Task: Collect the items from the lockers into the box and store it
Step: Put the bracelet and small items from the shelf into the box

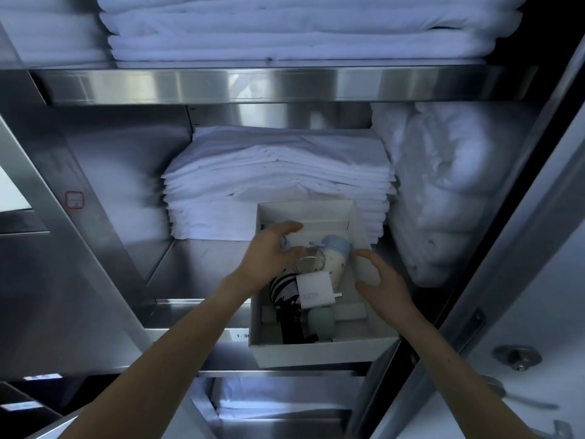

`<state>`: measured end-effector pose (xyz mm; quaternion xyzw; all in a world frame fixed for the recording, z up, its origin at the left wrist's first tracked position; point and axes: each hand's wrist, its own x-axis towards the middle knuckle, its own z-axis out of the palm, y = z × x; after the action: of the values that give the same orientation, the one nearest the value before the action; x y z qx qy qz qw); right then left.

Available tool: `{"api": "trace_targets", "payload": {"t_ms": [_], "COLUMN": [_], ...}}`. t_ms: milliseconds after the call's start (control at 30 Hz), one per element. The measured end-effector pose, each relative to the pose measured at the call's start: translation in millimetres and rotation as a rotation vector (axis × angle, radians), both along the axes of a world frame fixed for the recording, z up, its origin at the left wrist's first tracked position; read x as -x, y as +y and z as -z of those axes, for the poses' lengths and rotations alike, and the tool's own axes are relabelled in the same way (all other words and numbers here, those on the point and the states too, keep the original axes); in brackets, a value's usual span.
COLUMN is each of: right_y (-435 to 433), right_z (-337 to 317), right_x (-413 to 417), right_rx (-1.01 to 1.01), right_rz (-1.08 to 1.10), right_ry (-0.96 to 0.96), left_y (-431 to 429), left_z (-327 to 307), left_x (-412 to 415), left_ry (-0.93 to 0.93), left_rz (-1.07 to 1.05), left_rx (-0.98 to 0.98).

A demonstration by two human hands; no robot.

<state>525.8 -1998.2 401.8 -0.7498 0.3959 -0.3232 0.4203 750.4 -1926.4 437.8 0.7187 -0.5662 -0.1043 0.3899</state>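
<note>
A white open box [319, 351] rests on the steel shelf [196, 267], its near end past the shelf's front edge. Inside lie a cream bottle with a blue cap [335, 258], a white 100W charger [313, 291], a black-and-white folded umbrella [285, 299], a pale green round item [321, 321] and a metal ring [308, 264]. My left hand [269, 258] curves over the box's left wall, fingers spread. My right hand [381, 285] is at the right wall, thumb and fingers apart. Whether either hand presses the box I cannot tell.
Folded white linen [278, 182] is stacked just behind the box, and a rolled white duvet [449, 198] fills the shelf's right side. More linen lies on the shelf above [285, 30]. The open cabinet door [512, 312] stands at the right.
</note>
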Motion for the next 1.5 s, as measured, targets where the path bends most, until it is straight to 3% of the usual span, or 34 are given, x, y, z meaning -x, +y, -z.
{"api": "trace_targets", "payload": {"t_ms": [100, 167, 367, 500, 867, 1367, 1500], "right_y": [1.4, 1.6, 0.7, 0.0, 1.7, 31.4, 37.2], "right_z": [-1.0, -1.1, 3.3, 3.9, 6.8, 13.9, 18.9], "right_x": [-0.8, -0.9, 0.6, 0.4, 5.8, 24.7, 30.0], "right_rx": [0.013, 0.012, -0.044, -0.083, -0.06, -0.067, -0.07], "right_rz": [-0.009, -0.017, -0.026, -0.064, -0.106, -0.103, -0.13], "right_ry": [-0.018, -0.034, -0.063, -0.058, -0.054, -0.086, -0.065], "left_y": [23.7, 38.7, 64.2, 65.4, 78.3, 114.5, 125.6], "left_z": [3.8, 11.9, 42.0, 47.3, 42.9, 54.9, 53.5], "left_x": [-9.0, -12.1, -10.6, -7.5, 11.8, 36.4, 42.1], "left_ry": [-0.125, -0.097, 0.34, 0.523, 0.612, 0.494, 0.604], "left_rz": [-0.139, -0.204, -0.15, -0.163, -0.13, -0.195, -0.222], "left_rx": [0.121, 0.122, -0.057, -0.089, -0.007, 0.014, 0.027]}}
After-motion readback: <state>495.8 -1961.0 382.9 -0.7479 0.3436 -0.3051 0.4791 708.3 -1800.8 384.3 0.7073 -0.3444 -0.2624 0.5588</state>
